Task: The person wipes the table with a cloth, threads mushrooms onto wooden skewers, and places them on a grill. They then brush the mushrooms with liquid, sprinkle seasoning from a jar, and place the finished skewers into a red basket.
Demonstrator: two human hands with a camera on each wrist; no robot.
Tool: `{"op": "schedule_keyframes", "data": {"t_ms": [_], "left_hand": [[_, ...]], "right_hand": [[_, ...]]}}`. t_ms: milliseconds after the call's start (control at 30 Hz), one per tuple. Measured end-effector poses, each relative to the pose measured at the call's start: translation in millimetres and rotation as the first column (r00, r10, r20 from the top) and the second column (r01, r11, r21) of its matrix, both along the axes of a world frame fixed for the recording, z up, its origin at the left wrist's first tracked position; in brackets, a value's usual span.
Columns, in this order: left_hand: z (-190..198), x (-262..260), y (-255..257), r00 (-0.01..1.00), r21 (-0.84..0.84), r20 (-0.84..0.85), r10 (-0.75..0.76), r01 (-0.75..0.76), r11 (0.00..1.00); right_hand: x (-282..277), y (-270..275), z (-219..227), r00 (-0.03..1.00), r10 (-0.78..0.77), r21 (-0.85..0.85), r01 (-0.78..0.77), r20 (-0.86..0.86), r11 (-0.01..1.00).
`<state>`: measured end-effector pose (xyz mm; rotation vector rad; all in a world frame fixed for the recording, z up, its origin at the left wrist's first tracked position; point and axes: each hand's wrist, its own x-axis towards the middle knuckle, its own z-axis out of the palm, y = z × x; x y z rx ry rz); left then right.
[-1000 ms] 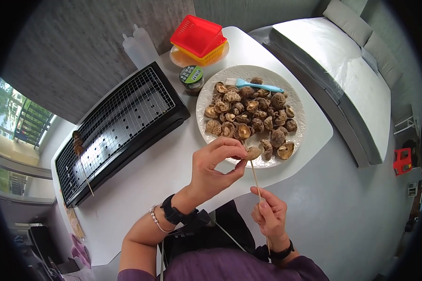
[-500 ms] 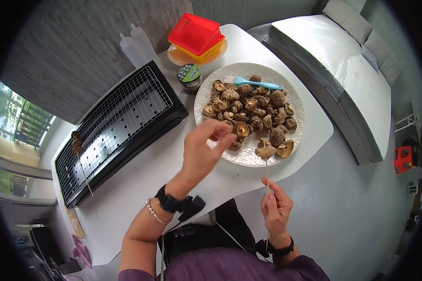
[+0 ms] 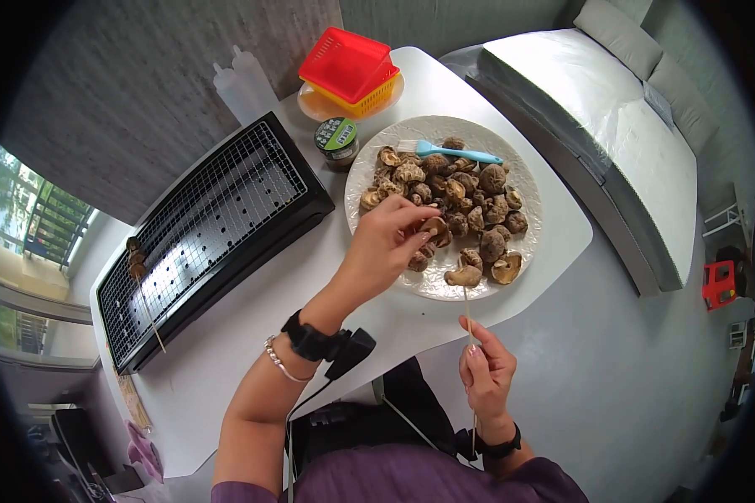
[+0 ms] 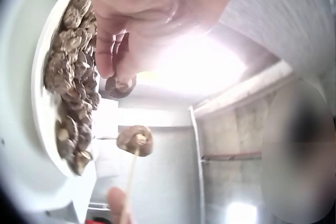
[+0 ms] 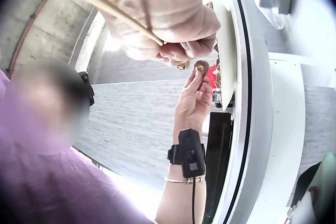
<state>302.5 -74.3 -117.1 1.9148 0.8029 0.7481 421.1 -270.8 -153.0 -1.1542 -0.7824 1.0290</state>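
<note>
The left hand (image 3: 384, 251) is at the near left part of the white plate (image 3: 528, 168), pinching a brown mushroom (image 3: 434, 230) between thumb and fingers; the left wrist view shows this mushroom (image 4: 121, 85) at the fingertips. Below and right of it, the right hand (image 3: 488, 377) grips a thin wooden skewer (image 3: 467, 306) with its tip upward. One mushroom (image 3: 463, 277) sits on the skewer's tip, stem side toward the skewer in the left wrist view. Many dried mushrooms (image 3: 457, 189) are heaped on the plate, with a blue brush (image 3: 470, 155) across the far side.
A black grill (image 3: 218, 226) with a wire mesh stands on the left of the table, a loaded skewer (image 3: 148, 306) lying over its left end. Behind the plate are a lidded jar (image 3: 338, 141), stacked red and yellow baskets (image 3: 344, 63) and clear bottles (image 3: 245, 84).
The left hand let go of the mushroom on the skewer, moved left and up to the plate, and took hold of another mushroom. The right hand has shifted only slightly.
</note>
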Motion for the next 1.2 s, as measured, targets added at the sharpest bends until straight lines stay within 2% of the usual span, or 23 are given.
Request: {"op": "schedule_keyframes", "data": {"t_ms": [33, 67, 100, 200, 333, 433, 500, 633, 700, 733, 800, 933, 1000, 1033, 1200], "left_hand": [[-1.1, -2.7, -1.4, 1.000, 0.003, 0.001, -0.001, 0.001, 1.000], [-3.8, -6.0, -4.0, 0.976, -0.272, 0.218, 0.027, 0.034, 0.962], [-4.6, -8.6, -7.4, 0.906, -0.513, 0.408, 0.114, 0.124, 0.849], [4.2, -14.7, -20.0, 0.887, -0.537, 0.434, 0.158, 0.114, 0.836], [3.1, -18.7, -33.2, 0.865, -0.528, 0.462, 0.196, 0.091, 0.844], [5.9, -19.1, -42.0, 0.837, -0.445, 0.504, 0.214, 0.040, 0.895], [6.0, -20.5, -45.4, 0.877, -0.262, 0.452, 0.163, -0.044, 0.964], [9.9, -21.4, -51.2, 0.830, -0.332, 0.519, 0.204, -0.024, 0.943], [10.2, -23.3, -54.4, 0.891, -0.257, 0.418, 0.177, -0.070, 0.964], [9.6, -23.5, -54.1, 0.890, -0.257, 0.419, 0.178, -0.071, 0.964], [7.9, -23.8, -52.9, 0.869, -0.132, 0.481, 0.114, -0.057, 0.990], [10.3, -25.9, -52.9, 0.860, -0.255, 0.492, 0.134, -0.005, 0.967], [9.3, -27.5, -55.9, 0.868, -0.329, 0.438, 0.233, -0.086, 0.940], [8.7, -27.4, -56.4, 0.869, -0.329, 0.437, 0.233, -0.087, 0.940], [8.8, -25.9, -57.7, 0.854, -0.088, 0.452, 0.258, -0.245, 0.965]], "right_hand": [[-1.0, 0.9, 1.3, 1.000, 0.011, 0.001, -0.011, 0.000, 1.000], [-2.0, 1.6, 2.4, 1.000, 0.021, 0.001, -0.021, -0.002, 1.000], [-2.7, 2.3, 3.7, 1.000, 0.022, 0.003, -0.022, -0.004, 1.000], [-4.7, 5.4, 8.2, 0.996, 0.063, -0.005, -0.063, 0.060, 0.998], [-6.3, 6.4, 11.8, 0.989, 0.108, 0.028, -0.111, 0.097, 0.993], [-7.1, 6.1, 15.2, 0.986, 0.105, 0.027, -0.110, 0.128, 0.994], [-8.1, 6.0, 16.6, 0.984, 0.105, 0.017, -0.109, 0.141, 0.994], [-11.4, 6.2, 17.8, 0.964, 0.119, 0.039, -0.132, 0.237, 0.991], [-11.9, 6.3, 18.9, 0.959, 0.124, 0.042, -0.139, 0.253, 0.989], [-11.4, 6.2, 20.2, 0.962, 0.140, 0.027, -0.151, 0.234, 0.988], [-10.8, 6.1, 20.7, 0.964, 0.157, 0.013, -0.163, 0.213, 0.987], [-10.6, 3.8, 20.3, 0.963, 0.160, 0.015, -0.167, 0.215, 0.986], [-11.0, 3.0, 19.6, 0.960, 0.161, 0.020, -0.170, 0.231, 0.985], [-11.1, 2.7, 18.7, 0.956, 0.165, 0.024, -0.176, 0.241, 0.984], [-12.4, 2.9, 19.0, 0.962, 0.164, 0.038, -0.176, 0.220, 0.984]]}}
